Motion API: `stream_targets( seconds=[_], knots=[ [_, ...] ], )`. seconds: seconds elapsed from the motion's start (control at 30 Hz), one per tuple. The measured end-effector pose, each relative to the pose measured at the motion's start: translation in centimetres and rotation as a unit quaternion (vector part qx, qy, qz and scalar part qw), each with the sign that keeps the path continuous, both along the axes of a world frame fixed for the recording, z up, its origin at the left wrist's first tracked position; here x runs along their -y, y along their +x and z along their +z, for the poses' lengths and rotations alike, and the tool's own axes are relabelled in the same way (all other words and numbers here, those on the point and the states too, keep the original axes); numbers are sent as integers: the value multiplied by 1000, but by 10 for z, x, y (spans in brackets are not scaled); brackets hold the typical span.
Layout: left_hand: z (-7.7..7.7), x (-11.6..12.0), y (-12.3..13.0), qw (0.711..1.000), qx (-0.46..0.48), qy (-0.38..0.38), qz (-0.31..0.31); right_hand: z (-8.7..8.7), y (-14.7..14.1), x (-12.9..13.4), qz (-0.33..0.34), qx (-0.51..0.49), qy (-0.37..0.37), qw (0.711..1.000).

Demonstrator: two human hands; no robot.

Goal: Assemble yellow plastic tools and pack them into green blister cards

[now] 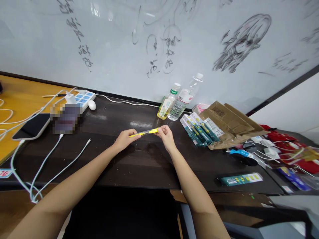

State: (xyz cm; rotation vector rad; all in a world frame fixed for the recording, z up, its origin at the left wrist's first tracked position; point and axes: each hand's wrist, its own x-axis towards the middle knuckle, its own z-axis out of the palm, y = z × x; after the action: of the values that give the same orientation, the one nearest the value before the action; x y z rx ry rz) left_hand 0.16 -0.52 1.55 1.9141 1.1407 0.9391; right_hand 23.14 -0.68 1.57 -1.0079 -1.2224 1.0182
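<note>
A slim yellow pen-like tool point(145, 133) with a clear, dark-marked middle is held level above the dark table point(139, 166). My left hand point(126, 138) pinches its left end, and my right hand point(164, 135) pinches its right end. Behind my right hand stand a bottle with yellow liquid point(167, 103) and a larger clear water bottle point(183, 101). To the right lie several green-and-white packages point(199, 130), partly against a brown paper bag point(225, 124).
A single green package point(241, 179) lies near the front edge at right. Cables, a phone point(32, 126), a power strip point(84, 98) and a white egg-shaped object point(92, 105) are at left. Red items and wires point(286, 146) lie far right. A whiteboard point(112, 49) rises behind.
</note>
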Motion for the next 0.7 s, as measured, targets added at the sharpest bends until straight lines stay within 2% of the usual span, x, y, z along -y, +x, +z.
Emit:
stream_targets(
  seconds=[0.23,0.53,0.7],
  knots=[
    [4,0,-1,1000,12,7,10,3,-3,3,-6,-17,13,1000],
    [0,0,1,1000,18,-10,7,3,-1,0,-28,-3,51,998],
    [2,2,1,1000,20,-3,14,3,-4,3,-23,-54,27,998]
  ],
)
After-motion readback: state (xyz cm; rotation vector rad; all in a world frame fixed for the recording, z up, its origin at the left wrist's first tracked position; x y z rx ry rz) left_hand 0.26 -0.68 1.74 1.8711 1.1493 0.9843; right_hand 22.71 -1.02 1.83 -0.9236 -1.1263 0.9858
